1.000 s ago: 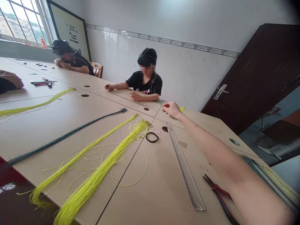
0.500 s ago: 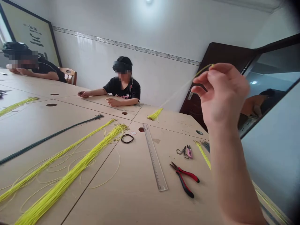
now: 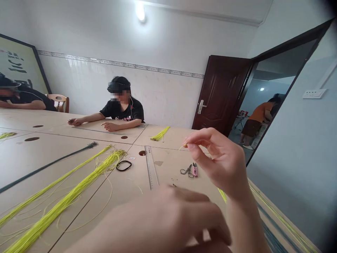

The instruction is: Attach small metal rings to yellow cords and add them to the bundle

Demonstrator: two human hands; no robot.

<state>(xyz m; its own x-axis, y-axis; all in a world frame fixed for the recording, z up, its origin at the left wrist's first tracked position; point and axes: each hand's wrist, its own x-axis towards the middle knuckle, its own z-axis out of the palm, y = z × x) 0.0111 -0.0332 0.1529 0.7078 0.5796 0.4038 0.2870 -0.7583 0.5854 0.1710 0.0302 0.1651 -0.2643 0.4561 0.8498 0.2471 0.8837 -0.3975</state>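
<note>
Head view, looking along a long pale laminate bench [image 3: 168, 156]. Right hand [image 3: 219, 160] raised above the bench, thumb and forefinger pinched on a short thin yellow-green thread [image 3: 181, 147], only its tip showing past the fingertips; other fingers loosely curled. The thread is thus held in the air, clear of the bench and well apart from the bundles. Left hand [image 3: 168, 219] low in the foreground, close to the camera and blurred, fingers curved, just below the right hand and not touching it; cannot tell whether it grasps anything.

Below the right hand, small steel scissors [image 3: 185, 171] and pink-handled thread snips [image 3: 195, 169] lie side by side. To their left, a long steel ruler [image 3: 150, 167] lies on the bench, its near end just above the left hand. Farther left, a thick bundle of yellow-green thread [image 3: 63, 200] with loose strands, a black elastic band [image 3: 123, 166] just beside its head, a thinner yellow-green bundle [image 3: 52, 184] and a dark green bundle [image 3: 47, 167]. A short yellow-green bundle [image 3: 160, 134] lies beyond the ruler.

Across the bench, a seated person in a black T-shirt [image 3: 123, 114] rests both hands on it; another sits at the far left [image 3: 26, 100]
</note>
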